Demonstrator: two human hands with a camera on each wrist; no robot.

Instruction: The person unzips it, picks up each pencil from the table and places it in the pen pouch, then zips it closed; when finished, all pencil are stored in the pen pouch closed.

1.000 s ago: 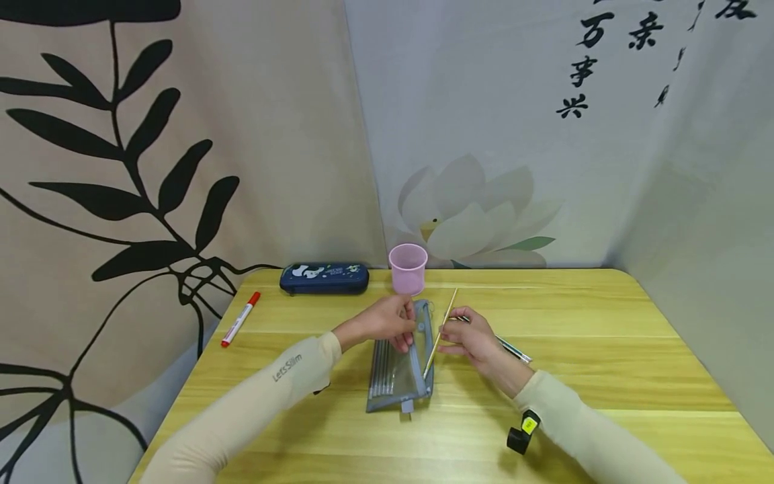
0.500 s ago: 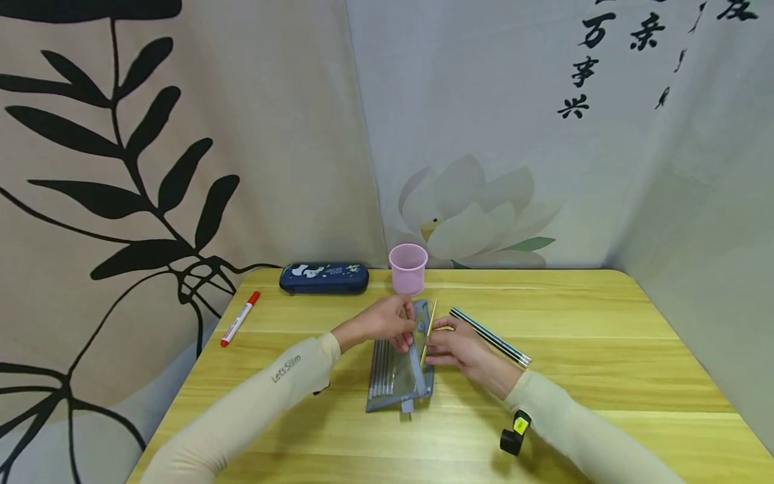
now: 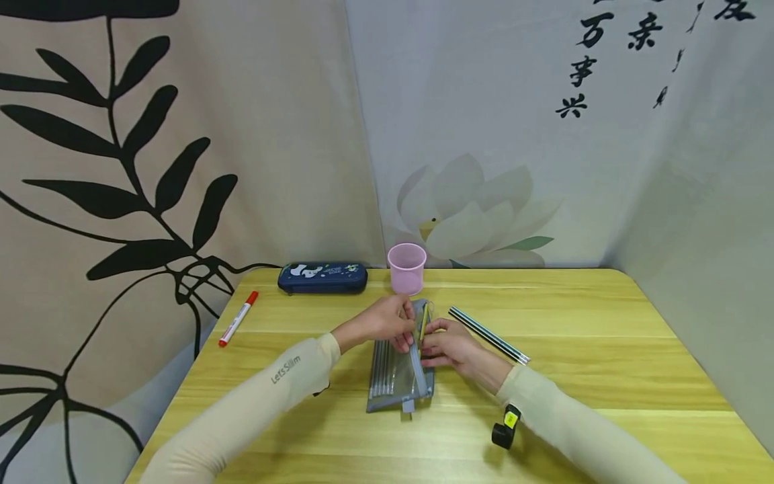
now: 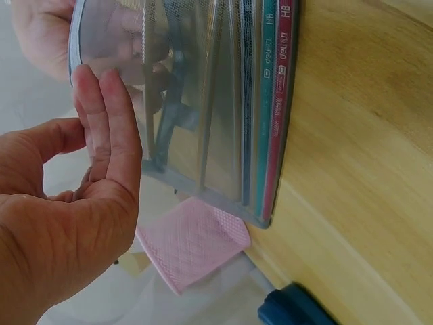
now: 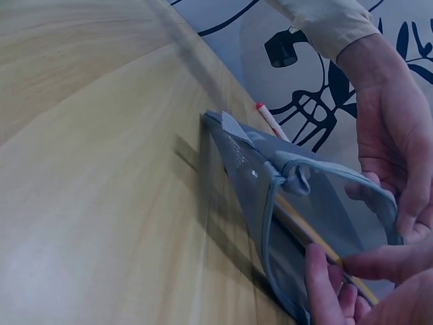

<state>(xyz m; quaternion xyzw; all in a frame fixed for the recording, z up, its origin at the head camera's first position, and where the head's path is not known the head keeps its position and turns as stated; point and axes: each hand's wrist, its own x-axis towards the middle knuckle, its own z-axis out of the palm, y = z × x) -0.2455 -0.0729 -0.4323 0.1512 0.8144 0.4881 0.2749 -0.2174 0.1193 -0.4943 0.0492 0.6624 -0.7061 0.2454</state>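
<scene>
A grey mesh zip pouch (image 3: pixel 387 406) lies on the table with its mouth held apart. My left hand (image 3: pixel 387 321) pinches the upper edge of that mouth between thumb and fingers. With thumb and fingertips, my right hand (image 3: pixel 453 349) holds a yellow pencil (image 5: pixel 304 230), whose far part is inside the pouch opening in the right wrist view. Through the mesh in the left wrist view, several pencils (image 4: pixel 262 108) lie side by side, a teal and a red one marked HB. Several dark striped pencils (image 3: pixel 490 335) lie loose beyond my right hand.
Behind the pouch stands a pink cup (image 3: pixel 408 270), with a navy pencil case (image 3: pixel 323 278) to its left. A red-capped white marker (image 3: pixel 238 319) lies near the table's left edge. Fabric-covered walls rise behind the wooden table (image 3: pixel 592 349).
My right hand has moved left, bringing the yellow pencil from beside the pouch into its mouth. The dark pencils now lie uncovered on the table. My left hand has stayed put.
</scene>
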